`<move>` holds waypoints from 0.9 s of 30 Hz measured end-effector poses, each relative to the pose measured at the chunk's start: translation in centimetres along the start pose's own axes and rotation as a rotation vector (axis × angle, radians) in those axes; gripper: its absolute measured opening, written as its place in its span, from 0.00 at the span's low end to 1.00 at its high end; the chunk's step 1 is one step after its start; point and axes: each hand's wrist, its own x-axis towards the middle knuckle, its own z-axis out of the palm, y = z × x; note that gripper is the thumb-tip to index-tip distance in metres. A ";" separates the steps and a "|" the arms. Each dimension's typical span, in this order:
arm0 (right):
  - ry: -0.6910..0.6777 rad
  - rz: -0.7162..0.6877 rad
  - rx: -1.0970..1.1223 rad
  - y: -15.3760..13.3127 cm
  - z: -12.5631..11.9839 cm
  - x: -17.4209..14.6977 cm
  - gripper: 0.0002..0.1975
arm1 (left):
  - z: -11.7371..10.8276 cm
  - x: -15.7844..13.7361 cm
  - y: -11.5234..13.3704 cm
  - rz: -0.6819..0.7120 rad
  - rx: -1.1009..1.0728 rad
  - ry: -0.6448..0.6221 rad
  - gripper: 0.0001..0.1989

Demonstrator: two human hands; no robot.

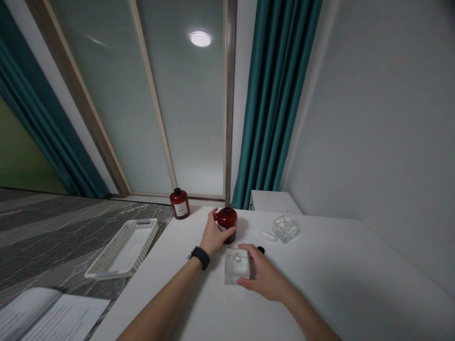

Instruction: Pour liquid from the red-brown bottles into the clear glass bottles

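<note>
My left hand [213, 236], with a black watch on the wrist, wraps its thumb and fingers around a dark red glass bottle [227, 217]. That bottle stands upright, its black cap off and its neck bare. Just in front of it is a clear square glass jar [236, 266] with a round opening on top. My right hand [265, 274] grips the jar's right side between thumb and fingers. A small black cap [260, 249] lies behind the right fingers, partly hidden. A clear plastic dropper [267, 235] lies beyond it, beside a faceted clear glass piece [286, 228].
A second red bottle [180, 204] with a white label and black cap stands at the table's far left corner. Left of the white table [341, 293] are a white perforated basket [93, 273] and an open book [64, 315]. A white cabinet [273, 201] stands behind.
</note>
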 end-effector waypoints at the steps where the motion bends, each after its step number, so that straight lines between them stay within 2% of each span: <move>1: 0.001 -0.005 -0.002 -0.1 0.0 0.0 0.36 | 0.2 -0.1 -0.1 0.015 -0.005 0.012 0.43; 9: 0.013 0.025 -0.035 0.5 0.3 0.0 0.38 | 1.2 -0.2 0.2 0.073 -0.035 0.028 0.33; 14: 0.013 -0.010 -0.015 0.5 0.5 0.1 0.35 | -0.3 -0.8 0.3 0.119 0.012 0.014 0.31; 21: -0.015 -0.016 -0.005 0.4 0.1 0.0 0.35 | -2.8 -2.3 0.5 0.172 0.059 -0.027 0.31; 27: 0.039 -0.039 -0.018 1.2 -0.1 0.0 0.37 | -3.8 -2.8 1.4 0.147 0.047 0.028 0.31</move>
